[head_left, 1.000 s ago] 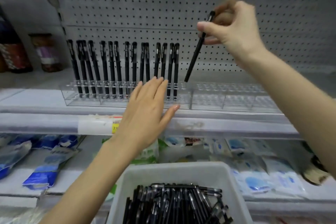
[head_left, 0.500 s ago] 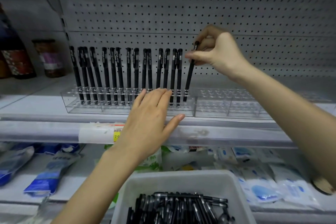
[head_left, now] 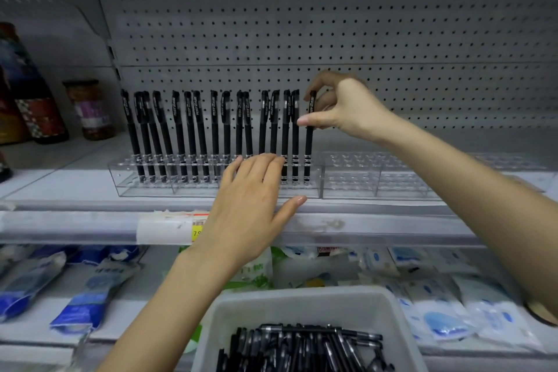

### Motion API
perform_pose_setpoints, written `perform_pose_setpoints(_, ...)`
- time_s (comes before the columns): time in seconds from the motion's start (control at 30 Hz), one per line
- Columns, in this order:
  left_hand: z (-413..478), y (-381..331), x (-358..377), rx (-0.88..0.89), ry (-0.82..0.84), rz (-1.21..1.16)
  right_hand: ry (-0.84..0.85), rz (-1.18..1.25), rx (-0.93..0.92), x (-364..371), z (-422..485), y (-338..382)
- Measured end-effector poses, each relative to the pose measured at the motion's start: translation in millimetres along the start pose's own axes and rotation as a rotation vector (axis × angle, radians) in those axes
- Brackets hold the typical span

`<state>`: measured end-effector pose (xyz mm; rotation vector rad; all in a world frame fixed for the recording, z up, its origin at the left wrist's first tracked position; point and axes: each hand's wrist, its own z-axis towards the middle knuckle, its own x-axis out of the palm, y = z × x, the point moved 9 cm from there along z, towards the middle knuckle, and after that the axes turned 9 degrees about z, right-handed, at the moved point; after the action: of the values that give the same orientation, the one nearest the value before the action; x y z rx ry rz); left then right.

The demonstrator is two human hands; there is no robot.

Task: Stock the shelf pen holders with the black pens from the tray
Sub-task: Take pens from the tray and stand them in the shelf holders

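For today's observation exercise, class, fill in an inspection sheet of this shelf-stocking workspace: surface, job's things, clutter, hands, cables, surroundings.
Surface: grey shelf, with the holders standing on it.
Job's things: left holder carries a row of upright black pens; right holder looks empty; tray below holds loose pens.
Clutter: jars at the shelf's left end; blue and white packets on the lower shelf.
Hands: right hand pinches the end pen, which stands in the left holder; left hand lies flat against that holder's front.
Cables: nothing seen.
Surroundings: pegboard behind; price label on the shelf edge.
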<state>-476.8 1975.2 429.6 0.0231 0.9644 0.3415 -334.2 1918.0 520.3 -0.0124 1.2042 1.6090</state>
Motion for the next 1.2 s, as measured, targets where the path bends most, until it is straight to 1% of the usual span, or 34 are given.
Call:
perform_pose_setpoints(0.2, -2.5, 1.1, -1.3, 0.015, 0.012, -0.05, 0.027, -0.096, 0.057, -2.0, -8.2, -3.4)
perform_pose_setpoints(0.33, -12.1, -0.9, -13.6, 0.02, -0.061, -0.116, 0.011, -0.166, 0.077, -10.8, -25.3, 1.2)
perform_pose_setpoints(0.43, -27.6, -7.2, -23.4, 0.02, -0.118, -0.179, -0.022, -0.119, 0.089, -14.9, -53.4, 6.9)
perform_pose_setpoints(0.53, -48.4, -15.8, -24.0, 0.017, -0.129, -0.219, -0.055, -0.073, 0.059, -8.2, -84.9, 13.0)
perform_pose_setpoints(0.67, -81.9, -23.7, -12.6, -0.013, -0.097, -0.272, 0.0, -0.035, 0.014, 22.0, -127.7, 15.0)
perform_pose_setpoints(0.73, -104.8, -23.6, -1.3, -0.058, -0.071, -0.306, 0.066, -0.006, 0.019, 46.0, -151.4, 8.4)
perform_pose_setpoints(0.8, -133.3, -19.3, 17.1, -0.14, -0.016, -0.353, 0.158, 0.0, 0.043, 74.4, -175.1, -6.7)
perform_pose_setpoints(0.9, -182.5, -7.3, 52.9, -0.292, 0.093, -0.389, 0.314, -0.057, 0.091, 119.6, -209.4, -39.2)
perform_pose_setpoints(1.0, -226.5, 5.6, 91.3, -0.409, 0.241, -0.384, 0.419, -0.079, 0.167, 157.8, -234.9, -81.1)
perform_pose_setpoints(1.1, -255.0, 18.4, 116.5, -0.485, 0.32, -0.401, 0.464, -0.093, 0.246, 183.2, -249.4, -117.1)
perform_pose_setpoints(1.2, -268.6, 27.2, 131.3, -0.538, 0.339, -0.446, 0.476, -0.133, 0.268, 197.9, -256.0, -138.4)
